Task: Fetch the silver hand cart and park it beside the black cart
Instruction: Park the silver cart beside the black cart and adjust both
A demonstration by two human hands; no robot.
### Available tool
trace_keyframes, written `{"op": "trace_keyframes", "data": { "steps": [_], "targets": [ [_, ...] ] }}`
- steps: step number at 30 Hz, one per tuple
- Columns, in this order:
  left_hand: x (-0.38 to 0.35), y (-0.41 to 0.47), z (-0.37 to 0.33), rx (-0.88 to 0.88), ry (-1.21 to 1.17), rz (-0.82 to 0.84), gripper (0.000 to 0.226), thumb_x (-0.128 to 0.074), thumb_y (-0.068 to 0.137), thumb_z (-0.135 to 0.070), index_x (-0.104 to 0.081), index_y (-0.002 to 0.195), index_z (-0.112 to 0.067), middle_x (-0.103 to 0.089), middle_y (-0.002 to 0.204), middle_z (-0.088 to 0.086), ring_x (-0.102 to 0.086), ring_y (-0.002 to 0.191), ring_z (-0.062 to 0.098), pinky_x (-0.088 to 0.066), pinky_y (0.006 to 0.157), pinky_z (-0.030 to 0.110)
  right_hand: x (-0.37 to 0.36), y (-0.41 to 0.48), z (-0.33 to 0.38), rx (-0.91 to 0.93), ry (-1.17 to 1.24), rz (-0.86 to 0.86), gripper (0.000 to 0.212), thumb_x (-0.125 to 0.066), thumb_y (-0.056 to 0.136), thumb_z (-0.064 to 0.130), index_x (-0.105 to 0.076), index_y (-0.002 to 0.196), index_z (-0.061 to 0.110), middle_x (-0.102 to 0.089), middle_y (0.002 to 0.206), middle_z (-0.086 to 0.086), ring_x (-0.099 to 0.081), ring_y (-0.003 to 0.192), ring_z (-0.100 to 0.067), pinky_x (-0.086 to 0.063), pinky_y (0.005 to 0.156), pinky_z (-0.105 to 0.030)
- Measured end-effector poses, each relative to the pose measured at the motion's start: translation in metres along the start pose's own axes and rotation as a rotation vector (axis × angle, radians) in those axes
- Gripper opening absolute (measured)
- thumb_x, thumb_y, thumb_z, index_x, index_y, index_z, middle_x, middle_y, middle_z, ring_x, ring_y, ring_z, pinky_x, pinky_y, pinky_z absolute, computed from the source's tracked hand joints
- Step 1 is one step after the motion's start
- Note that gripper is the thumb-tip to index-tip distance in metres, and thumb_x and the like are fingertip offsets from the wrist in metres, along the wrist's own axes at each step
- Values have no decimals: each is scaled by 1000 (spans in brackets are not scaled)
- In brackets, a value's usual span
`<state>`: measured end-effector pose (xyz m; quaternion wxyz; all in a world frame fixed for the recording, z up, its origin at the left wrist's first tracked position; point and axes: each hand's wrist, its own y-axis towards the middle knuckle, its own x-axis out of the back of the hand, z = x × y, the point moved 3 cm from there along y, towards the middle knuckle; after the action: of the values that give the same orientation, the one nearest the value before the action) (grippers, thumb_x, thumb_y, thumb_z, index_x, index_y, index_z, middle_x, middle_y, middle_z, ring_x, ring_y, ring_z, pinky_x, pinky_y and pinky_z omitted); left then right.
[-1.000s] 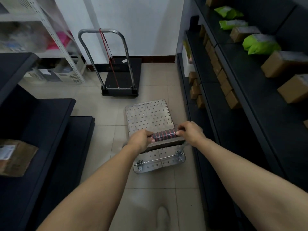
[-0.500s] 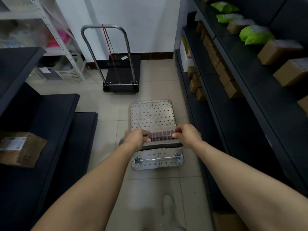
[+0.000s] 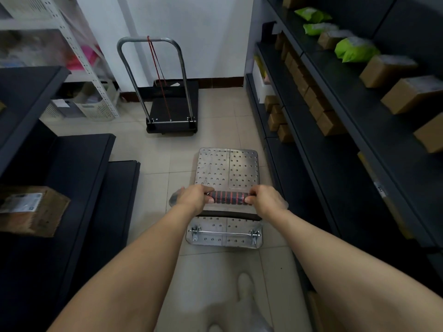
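The silver hand cart (image 3: 227, 167) has a perforated metal deck and stands on the tiled floor in front of me. Its handle (image 3: 230, 197) is wrapped in black and red. My left hand (image 3: 193, 198) grips the handle's left end and my right hand (image 3: 266, 200) grips its right end. The black cart (image 3: 175, 109) with a silver hoop handle and a red cord is parked ahead against the white wall, a little to the left. A strip of bare floor separates the two carts.
Dark shelving (image 3: 359, 130) with cardboard boxes and green bags lines the right side, close to the silver cart. Low dark shelves (image 3: 79, 178) holding a brown box (image 3: 31, 209) stand on the left. A white rack and baskets (image 3: 93, 109) fill the far left corner.
The silver cart has rolled forward down the aisle and straightened, so the black cart is nearer. Both hands keep the same hold on the handle.
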<state>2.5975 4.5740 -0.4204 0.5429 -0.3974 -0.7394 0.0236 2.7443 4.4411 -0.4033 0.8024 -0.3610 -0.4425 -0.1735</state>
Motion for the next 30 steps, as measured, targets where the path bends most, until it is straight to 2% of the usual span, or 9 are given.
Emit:
{"op": "trace_keyframes", "data": {
  "steps": [2, 5, 9, 13, 20, 30],
  "targets": [
    [2, 2, 2, -6, -17, -2, 43, -61, 92, -28, -53, 134, -30, -58, 134, 1, -48, 128, 24, -29, 113, 41, 0, 0, 4, 0, -7, -1, 21, -55, 95, 34, -63, 104, 17, -61, 97, -3, -56, 87, -20, -35, 55, -24],
    [1, 8, 4, -15, -36, 3, 44, -61, 92, -26, -53, 135, -28, -59, 132, 0, -51, 124, 24, -36, 108, 36, -1, 4, 6, 3, -6, -12, 22, -55, 95, 33, -63, 105, 16, -62, 100, -5, -59, 91, -22, -46, 67, -30],
    [3, 20, 2, -13, -41, -3, 44, -62, 91, -28, -53, 134, -30, -60, 130, 0, -52, 122, 23, -38, 104, 36, 4, 12, 6, 3, 12, -18, 20, -55, 95, 31, -62, 105, 15, -61, 102, -5, -58, 92, -20, -44, 69, -29],
    [10, 34, 0, -23, -23, -12, 43, -61, 91, -28, -53, 134, -31, -61, 129, -1, -53, 121, 22, -39, 102, 35, 11, 26, 11, -6, 4, -15, 21, -55, 95, 31, -62, 106, 14, -61, 101, -5, -58, 91, -19, -42, 64, -26],
    [23, 66, -7, -10, -53, -32, 44, -61, 91, -26, -53, 134, -29, -60, 130, -2, -52, 121, 21, -38, 103, 35, 22, 59, 17, 0, 25, -25, 21, -57, 94, 31, -62, 105, 15, -62, 101, -5, -60, 93, -20, -54, 82, -36],
    [46, 120, -20, -38, -83, -12, 42, -61, 91, -21, -55, 133, -25, -63, 124, -2, -53, 117, 18, -39, 102, 34, 48, 114, 29, 0, 41, -5, 21, -59, 92, 31, -63, 104, 14, -63, 100, -6, -60, 92, -20, -54, 84, -38]
  ]
}}
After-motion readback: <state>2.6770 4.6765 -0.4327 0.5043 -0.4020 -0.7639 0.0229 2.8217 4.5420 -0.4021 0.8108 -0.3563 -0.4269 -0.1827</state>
